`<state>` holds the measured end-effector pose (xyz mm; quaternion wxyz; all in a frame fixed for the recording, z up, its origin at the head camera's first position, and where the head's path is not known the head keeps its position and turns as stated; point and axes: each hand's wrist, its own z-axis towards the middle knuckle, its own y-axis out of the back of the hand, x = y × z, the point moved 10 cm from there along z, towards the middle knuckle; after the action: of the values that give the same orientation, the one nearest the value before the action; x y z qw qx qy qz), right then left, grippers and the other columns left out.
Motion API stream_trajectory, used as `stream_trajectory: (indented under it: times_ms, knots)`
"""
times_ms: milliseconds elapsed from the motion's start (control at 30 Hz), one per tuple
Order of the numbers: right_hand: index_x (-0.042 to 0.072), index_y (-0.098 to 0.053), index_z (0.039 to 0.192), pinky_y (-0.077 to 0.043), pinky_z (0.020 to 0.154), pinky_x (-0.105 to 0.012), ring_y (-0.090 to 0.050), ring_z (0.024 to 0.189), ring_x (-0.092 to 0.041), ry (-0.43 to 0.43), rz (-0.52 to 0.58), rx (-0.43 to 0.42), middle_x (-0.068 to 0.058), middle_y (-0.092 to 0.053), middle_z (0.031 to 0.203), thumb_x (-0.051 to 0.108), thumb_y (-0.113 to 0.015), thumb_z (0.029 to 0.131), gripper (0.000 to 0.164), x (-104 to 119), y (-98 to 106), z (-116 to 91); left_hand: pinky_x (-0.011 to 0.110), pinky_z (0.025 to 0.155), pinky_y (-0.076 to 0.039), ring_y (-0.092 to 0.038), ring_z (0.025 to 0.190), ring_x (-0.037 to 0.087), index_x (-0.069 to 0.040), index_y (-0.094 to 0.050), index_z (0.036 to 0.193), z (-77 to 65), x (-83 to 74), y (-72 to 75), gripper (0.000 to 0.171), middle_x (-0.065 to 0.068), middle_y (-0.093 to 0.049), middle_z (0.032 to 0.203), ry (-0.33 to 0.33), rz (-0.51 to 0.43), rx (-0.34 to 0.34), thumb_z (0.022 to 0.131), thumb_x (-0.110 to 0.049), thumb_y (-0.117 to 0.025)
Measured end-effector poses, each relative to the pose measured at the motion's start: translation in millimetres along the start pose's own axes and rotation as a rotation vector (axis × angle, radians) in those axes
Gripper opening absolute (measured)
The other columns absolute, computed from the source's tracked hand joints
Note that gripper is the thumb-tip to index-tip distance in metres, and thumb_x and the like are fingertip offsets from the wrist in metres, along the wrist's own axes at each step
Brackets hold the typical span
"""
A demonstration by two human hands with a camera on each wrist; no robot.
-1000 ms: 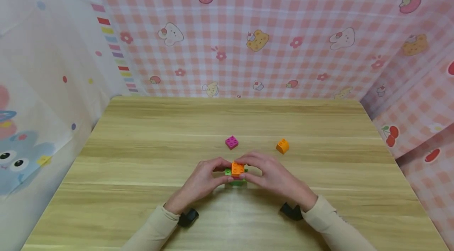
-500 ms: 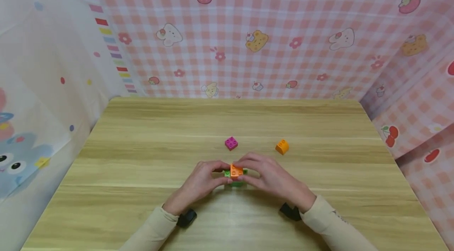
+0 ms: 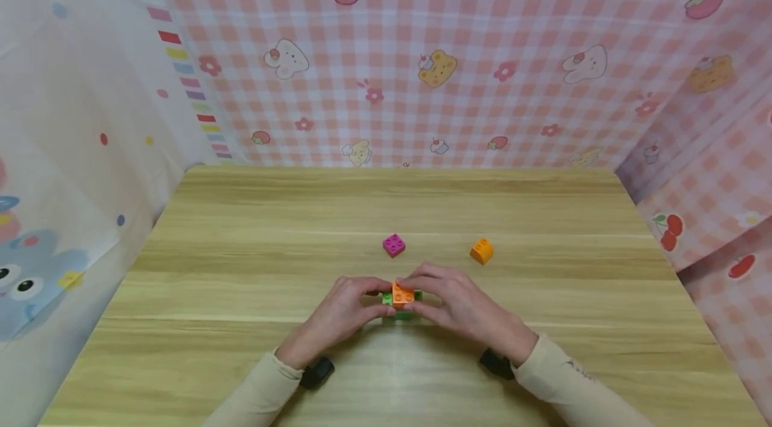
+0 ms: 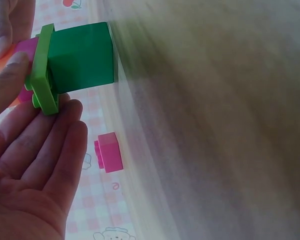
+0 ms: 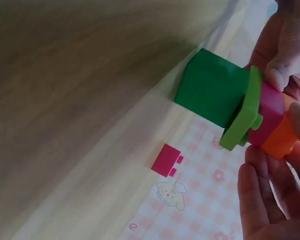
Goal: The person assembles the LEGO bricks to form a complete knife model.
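Head, wood grain: a pale table with a smooth, streaked surface and a rounded far corner.
Head, gingham: pink-and-white checked cloth hangs behind, softly creased, printed with strawberries, cupcakes and animal heads.
Head, studs: the brick stack is at the middle of the near half of the table, between both hands; its top is a glossy orange brick with round studs.
Head, grip: left hand and right hand meet around the stack, thumbs on the near side and fingers beyond.
Head, loose pieces: a square, studded loose magenta brick lies just beyond the hands; a rounded amber brick with a curved side lies farther right.
Head, cuffs: matte beige sleeves, with angular black fittings at the wrists.
Left wrist, layers: a smooth, boxy dark green brick forms the base; a thin light green plate juts past it; a magenta layer comes next. Whether the base touches the wood cannot be told.
Left wrist, pinch: the left thumb presses the magenta, its fingers reaching to the stack's other side.
Right wrist, pinch: the right thumb and fingers clasp the orange end; small studs show on the plate's overhang.
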<state>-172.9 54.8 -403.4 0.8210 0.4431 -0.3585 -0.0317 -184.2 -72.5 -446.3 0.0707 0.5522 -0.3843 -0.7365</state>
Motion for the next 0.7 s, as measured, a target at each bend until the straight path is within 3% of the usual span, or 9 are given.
stream_trajectory:
  times_ms: [167, 467, 600, 700]
  knots:
    - [0.01, -0.071, 0.13, -0.06, 0.086, -0.028, -0.068, 0.102, -0.01, -0.071, -0.014, -0.004, 0.002, -0.07, 0.12, 0.021, -0.08, 0.093, 0.039, -6, -3, -3, 0.045, 0.094, -0.059, -0.072, 0.106, 0.025, -0.006, -0.075, 0.118, -1.3, 0.5, -0.4, 0.031, 0.007, -0.076, 0.117, 0.005, -0.006, -0.003, 0.09, -0.018, -0.082]
    - [0.005, -0.065, 0.135, -0.061, 0.09, -0.041, -0.069, 0.105, -0.018, -0.17, 0.053, -0.038, 0.0, -0.07, 0.121, 0.026, -0.08, 0.093, 0.049, -15, -4, -8, 0.042, 0.096, -0.057, -0.069, 0.108, 0.021, -0.007, -0.071, 0.124, -1.7, 3.6, -3.4, 0.037, 0.004, -0.074, 0.121, 0.018, -0.023, 0.034, 0.092, -0.023, -0.081]
    - [0.007, -0.066, 0.134, -0.061, 0.09, -0.043, -0.07, 0.106, -0.019, -0.168, 0.067, -0.043, -0.002, -0.07, 0.123, 0.028, -0.079, 0.094, 0.047, -15, -4, -9, 0.041, 0.101, -0.055, -0.066, 0.115, 0.02, -0.008, -0.067, 0.131, -4.2, 2.8, -0.7, 0.044, 0.005, -0.071, 0.128, 0.029, -0.093, 0.029, 0.094, -0.026, -0.08]
    - [0.008, -0.065, 0.135, -0.06, 0.092, -0.042, -0.069, 0.108, -0.019, -0.162, 0.068, -0.039, -0.002, -0.07, 0.126, 0.03, -0.078, 0.094, 0.048, -15, -4, -10, 0.042, 0.103, -0.054, -0.066, 0.118, 0.022, -0.008, -0.066, 0.132, -5.7, -1.4, 5.7, 0.042, 0.007, -0.07, 0.129, 0.008, -0.164, -0.016, 0.095, -0.024, -0.078]
